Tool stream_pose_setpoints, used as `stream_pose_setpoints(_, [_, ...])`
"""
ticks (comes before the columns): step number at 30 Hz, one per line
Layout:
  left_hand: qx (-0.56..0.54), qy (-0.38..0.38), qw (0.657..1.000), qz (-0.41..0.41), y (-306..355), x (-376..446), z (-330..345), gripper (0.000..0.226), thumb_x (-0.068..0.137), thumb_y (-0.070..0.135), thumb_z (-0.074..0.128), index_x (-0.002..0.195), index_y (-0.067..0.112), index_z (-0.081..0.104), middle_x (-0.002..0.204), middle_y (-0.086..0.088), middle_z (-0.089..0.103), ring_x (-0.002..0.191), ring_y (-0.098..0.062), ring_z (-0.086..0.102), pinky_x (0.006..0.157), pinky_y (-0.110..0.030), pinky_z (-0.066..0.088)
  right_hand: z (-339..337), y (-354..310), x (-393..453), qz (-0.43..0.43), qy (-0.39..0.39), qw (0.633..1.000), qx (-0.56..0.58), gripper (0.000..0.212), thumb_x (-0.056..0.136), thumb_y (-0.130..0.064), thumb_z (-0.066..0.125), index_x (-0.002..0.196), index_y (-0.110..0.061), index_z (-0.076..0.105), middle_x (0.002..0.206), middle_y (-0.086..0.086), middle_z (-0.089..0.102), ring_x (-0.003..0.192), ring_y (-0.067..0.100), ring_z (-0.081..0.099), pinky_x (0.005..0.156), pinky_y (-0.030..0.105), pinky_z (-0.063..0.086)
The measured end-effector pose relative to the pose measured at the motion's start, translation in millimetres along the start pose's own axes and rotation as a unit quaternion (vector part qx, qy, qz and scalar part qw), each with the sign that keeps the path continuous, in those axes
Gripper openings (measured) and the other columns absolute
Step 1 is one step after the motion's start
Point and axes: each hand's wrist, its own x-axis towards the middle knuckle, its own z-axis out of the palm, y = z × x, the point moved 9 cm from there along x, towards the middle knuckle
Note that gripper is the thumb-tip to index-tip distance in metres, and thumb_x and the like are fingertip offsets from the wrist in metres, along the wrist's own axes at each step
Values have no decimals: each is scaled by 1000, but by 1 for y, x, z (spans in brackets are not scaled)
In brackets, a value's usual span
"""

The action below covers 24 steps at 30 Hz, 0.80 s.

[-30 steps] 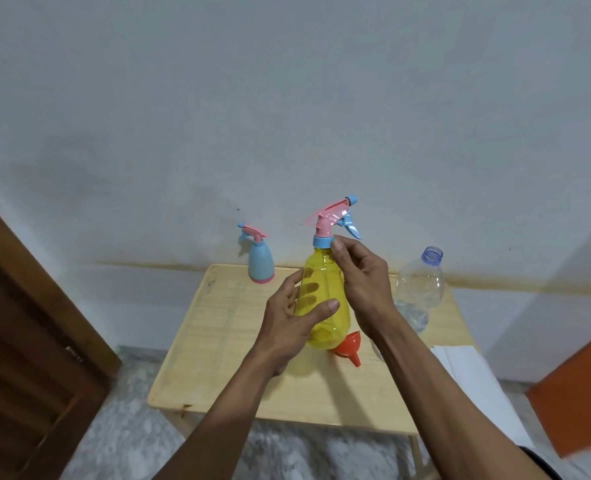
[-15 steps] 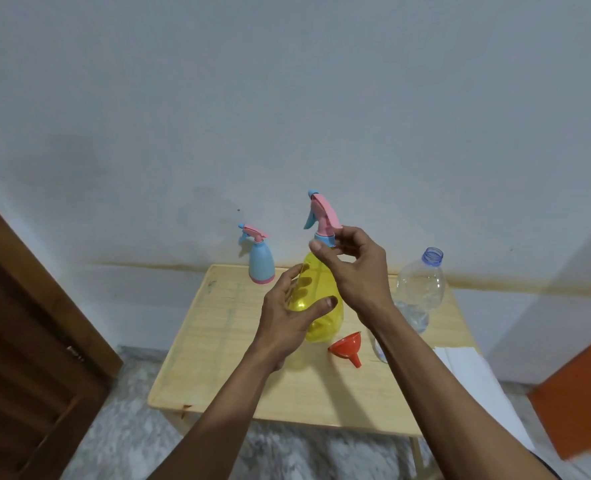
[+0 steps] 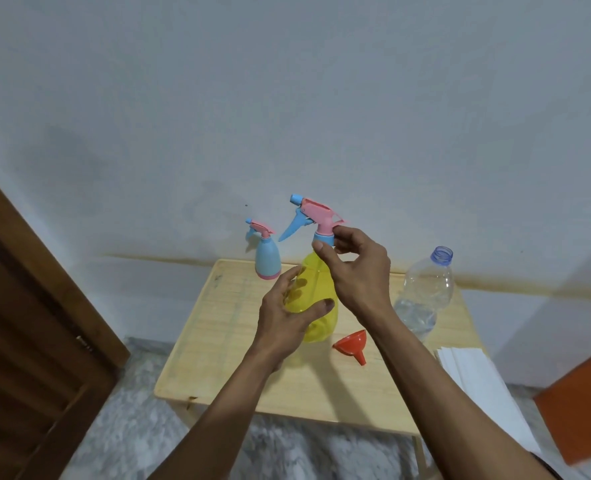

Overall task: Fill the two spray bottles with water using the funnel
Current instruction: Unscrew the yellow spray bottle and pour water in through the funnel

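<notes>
A yellow spray bottle point(image 3: 316, 289) stands near the middle of the small wooden table point(image 3: 218, 348). My left hand point(image 3: 283, 313) wraps its body. My right hand point(image 3: 356, 271) pinches the blue collar under its pink and blue spray head point(image 3: 313, 216), whose nozzle points left. A small blue spray bottle point(image 3: 267, 258) with a pink head stands at the table's back edge. An orange funnel point(image 3: 351, 345) lies on its side on the table, just right of the yellow bottle.
An uncapped clear plastic bottle point(image 3: 425, 292), partly filled with water, stands at the table's right side. White folded paper point(image 3: 474, 375) lies at the right edge. A brown wooden door point(image 3: 27, 341) is on the left, an orange object point(image 3: 581, 403) at the right.
The spray head has turned from pointing right to pointing left under my right hand's fingers. My left hand has kept its hold on the yellow bottle's body.
</notes>
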Motion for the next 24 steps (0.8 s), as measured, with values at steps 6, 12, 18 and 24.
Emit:
stream_pose_setpoints(6, [19,4,1000,-16,-25,-4,-13,79,57,50,93,127,51,57,127,12,67,121,-11,61,100,-48,54,1,-3,6,11,29,998,49,26,88,-28,77,112,-22,70,95,-11,71,84,-4,64,75,14,49])
stream_pose_setpoints(12, [49,33,997,-48,-63,1,-43,77,54,52,92,123,53,58,125,12,65,115,-10,64,98,-46,55,-13,-6,30,13,133,981,138,21,91,-20,75,111,-19,67,94,-4,70,76,-6,60,68,12,50])
stream_pose_setpoints(18, [85,69,991,-78,-106,27,-74,76,47,68,88,113,71,52,132,3,59,119,-18,61,98,-51,54,-16,40,54,75,174,974,126,13,90,-31,73,102,-30,68,88,-5,68,78,6,61,83,37,60])
stream_pose_setpoints(24, [117,43,987,-104,-127,46,-78,85,66,43,92,139,39,50,137,7,53,125,-15,50,100,-42,49,26,134,39,188,107,976,-22,26,89,-33,74,109,-16,71,78,-15,66,71,-2,61,85,27,52])
